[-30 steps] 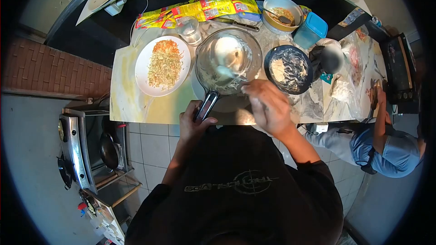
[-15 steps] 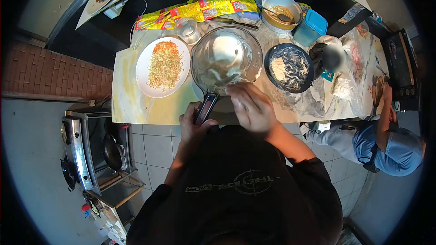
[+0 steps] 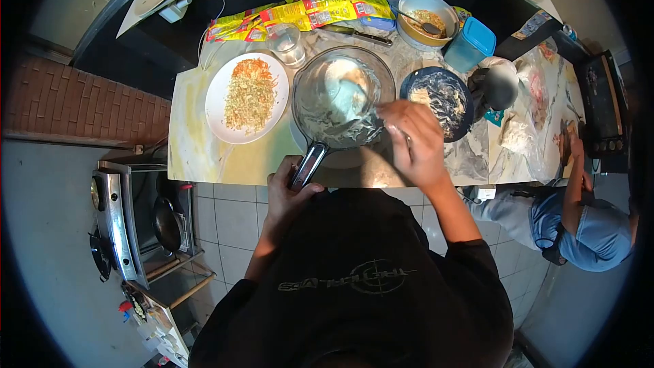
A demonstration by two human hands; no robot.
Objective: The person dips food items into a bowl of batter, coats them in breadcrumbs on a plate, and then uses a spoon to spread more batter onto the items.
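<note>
My left hand (image 3: 291, 180) is wrapped round the black handle of a saucepan (image 3: 306, 82), which sits near the table's front edge. Whitish, wet-looking smears coat the inside of the pan. Over the pan's right rim is my right hand (image 3: 417, 142), fingers pinched together. A thin utensil seems to reach from them into the pan, but its kind is hidden. To the pan's left lies a white plate (image 3: 215, 112) of shredded orange and pale green vegetables. On the right is a dark plate (image 3: 464, 123) smeared with white, with a pale lump on it.
Behind the pan are a clear cup (image 3: 286, 46), a knife (image 3: 371, 37), yellow packets (image 3: 320, 10) and a bowl with a spoon (image 3: 424, 39). A blue-lidded container (image 3: 470, 48) and a grey pot (image 3: 501, 87) stand right. Another person (image 3: 586, 225) works at the far right.
My right hand has moved right, from the pan's front edge to its right rim. The white smears in the pan have shifted. My left hand still grips the handle.
</note>
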